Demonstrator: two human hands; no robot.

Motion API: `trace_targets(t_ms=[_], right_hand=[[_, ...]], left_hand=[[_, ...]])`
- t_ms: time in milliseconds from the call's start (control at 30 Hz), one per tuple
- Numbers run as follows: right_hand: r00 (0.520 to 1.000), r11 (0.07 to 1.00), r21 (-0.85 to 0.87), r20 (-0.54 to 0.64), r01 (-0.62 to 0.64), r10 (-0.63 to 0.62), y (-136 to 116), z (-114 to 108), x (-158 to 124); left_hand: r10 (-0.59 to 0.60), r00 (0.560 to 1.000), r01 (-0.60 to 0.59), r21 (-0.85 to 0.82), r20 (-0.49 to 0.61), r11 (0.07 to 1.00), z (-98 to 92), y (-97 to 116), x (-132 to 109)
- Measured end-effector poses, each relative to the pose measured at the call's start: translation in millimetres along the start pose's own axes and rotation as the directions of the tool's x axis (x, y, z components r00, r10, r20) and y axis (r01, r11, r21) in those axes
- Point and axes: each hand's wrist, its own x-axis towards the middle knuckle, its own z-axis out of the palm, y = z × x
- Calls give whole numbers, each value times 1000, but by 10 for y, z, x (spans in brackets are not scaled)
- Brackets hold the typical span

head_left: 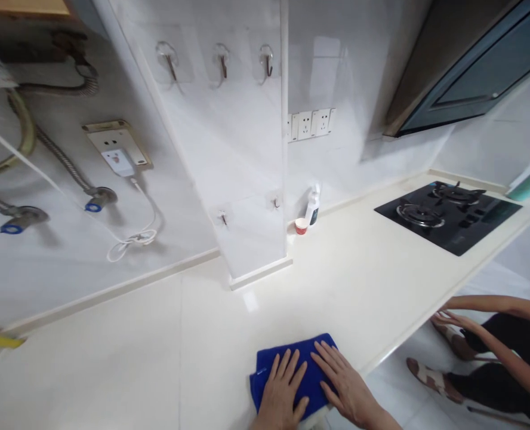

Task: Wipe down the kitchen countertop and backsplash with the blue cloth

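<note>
A folded blue cloth (301, 353) lies flat on the white countertop (229, 334), close to its front edge. My left hand (282, 391) rests palm down on the cloth's left half, fingers stretched out. On the right half lies my right hand (345, 382), also flat, with its fingers spread a little. Neither hand is closed around the cloth; both press on it from above. Parts of the cloth beneath the palms are hidden.
A black gas hob (448, 215) is set into the counter at right. By the pillar (256, 239) stand a white bottle (312, 206) and a small red cup (301, 226). Another person's hands (457, 319) show beyond the counter's front edge. A range hood (466, 71) hangs above.
</note>
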Motion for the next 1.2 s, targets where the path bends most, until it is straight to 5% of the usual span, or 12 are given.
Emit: trace_targets(t_ms=[300, 633, 833, 1200], right_hand=[[995, 991, -105, -77, -78, 71, 51, 100, 169], [948, 948, -220, -272, -229, 165, 345, 239, 1005], [938, 940, -208, -277, -270, 209, 520, 188, 1549], [930, 945, -130, -260, -300, 259, 785, 127, 2364]], left_hand=[[-33, 997, 35, 28, -71, 999, -72, -127, 169], [-181, 983, 181, -91, 8, 979, 207, -473, 934], [-256, 966, 253, -84, -28, 964, 316, -746, 1328], [-398, 913, 407, -141, 88, 903, 367, -1260, 1935]])
